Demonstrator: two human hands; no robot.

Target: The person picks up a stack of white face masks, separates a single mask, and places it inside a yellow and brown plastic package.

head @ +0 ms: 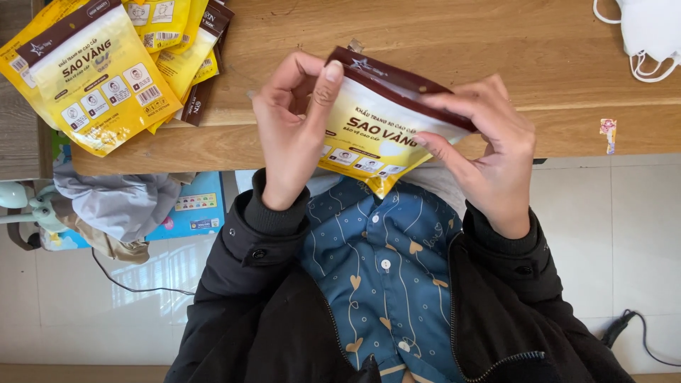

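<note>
Both hands hold one yellow pouch (376,138) above the table (560,92) edge: the left hand (294,128) pinches its brown top corner, the right hand (489,152) grips the other side. More pouches (106,71) lie far left.

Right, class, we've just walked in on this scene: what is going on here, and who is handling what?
A person in a dark jacket holds one yellow pouch with a brown top strip in both hands over the edge of a wooden table. The left hand pinches its top corner, and the right hand grips the other end of the strip. More yellow pouches lie heaped on the table's left side, and white face masks sit at the far right corner.
</note>
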